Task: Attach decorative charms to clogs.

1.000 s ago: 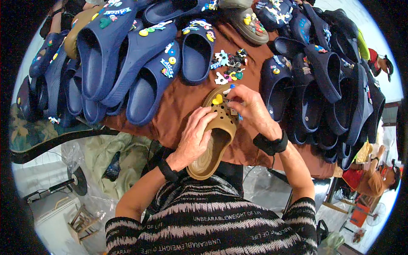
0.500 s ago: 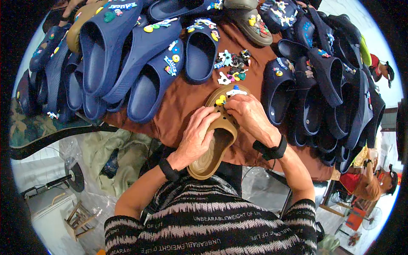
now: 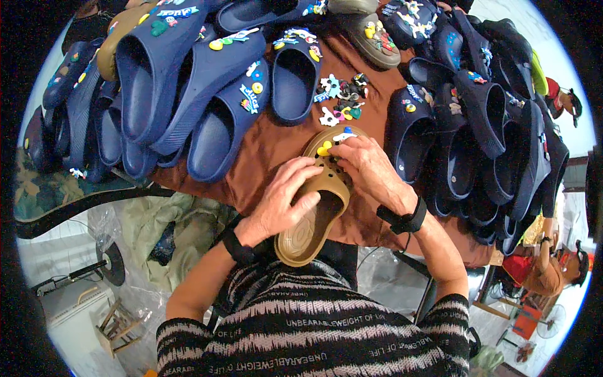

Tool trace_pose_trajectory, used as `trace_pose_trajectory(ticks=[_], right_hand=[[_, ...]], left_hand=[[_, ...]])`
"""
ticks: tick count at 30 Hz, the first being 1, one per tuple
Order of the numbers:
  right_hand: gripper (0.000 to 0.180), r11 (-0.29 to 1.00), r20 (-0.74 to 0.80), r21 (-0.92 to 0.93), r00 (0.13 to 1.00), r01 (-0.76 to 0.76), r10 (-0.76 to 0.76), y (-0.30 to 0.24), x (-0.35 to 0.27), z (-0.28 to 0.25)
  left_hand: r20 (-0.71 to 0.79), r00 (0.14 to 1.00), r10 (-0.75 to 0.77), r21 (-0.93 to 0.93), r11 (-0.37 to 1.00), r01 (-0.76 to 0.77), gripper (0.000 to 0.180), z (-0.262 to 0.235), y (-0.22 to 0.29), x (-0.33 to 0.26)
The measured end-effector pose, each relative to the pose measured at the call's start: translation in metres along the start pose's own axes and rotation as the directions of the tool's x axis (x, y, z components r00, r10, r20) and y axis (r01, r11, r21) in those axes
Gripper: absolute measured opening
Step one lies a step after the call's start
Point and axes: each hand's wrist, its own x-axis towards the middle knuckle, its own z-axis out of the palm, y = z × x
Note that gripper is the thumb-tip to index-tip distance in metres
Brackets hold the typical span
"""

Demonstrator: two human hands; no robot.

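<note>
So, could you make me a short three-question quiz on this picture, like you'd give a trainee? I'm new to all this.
1. True or false: the tan clog has its heel toward the bottom of the picture.
2. Fill the gap: the fingertips nearest the yellow charm on the clog belong to the ____.
3. What lies loose on the brown cloth beyond the clog's toe? A: shoelaces. B: small charms. C: coins.

Key:
1. True.
2. Right hand.
3. B.
</note>
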Motion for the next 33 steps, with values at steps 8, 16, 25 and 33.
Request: trace_pose_trajectory(ticks=[8, 16, 25, 33], right_hand=[[0.011, 0.993, 0.028, -0.121, 1.000, 0.009, -0.006, -0.004, 0.005, 0.001], [0.011, 0.992, 0.032, -0.127, 0.999, 0.021, -0.017, 0.000, -0.001, 0.003], [0.017, 0.952, 0.134, -0.292, 0.990, 0.088, -0.050, -0.015, -0.006, -0.004], [0.020, 0.907, 0.259, -0.414, 0.965, 0.080, 0.033, -0.015, -0.006, 0.008]], left_hand=[[0.052, 0.996, -0.077, 0.227, 0.972, 0.064, 0.025, -0.016, -0.020, 0.062], [0.016, 0.995, -0.103, 0.387, 0.918, 0.089, 0.020, -0.010, -0.019, 0.079], [-0.089, 0.993, -0.078, 0.389, 0.915, 0.106, 0.020, -0.006, -0.008, 0.056], [-0.060, 0.998, -0.010, 0.213, 0.977, 0.023, 0.022, 0.003, 0.014, 0.021]])
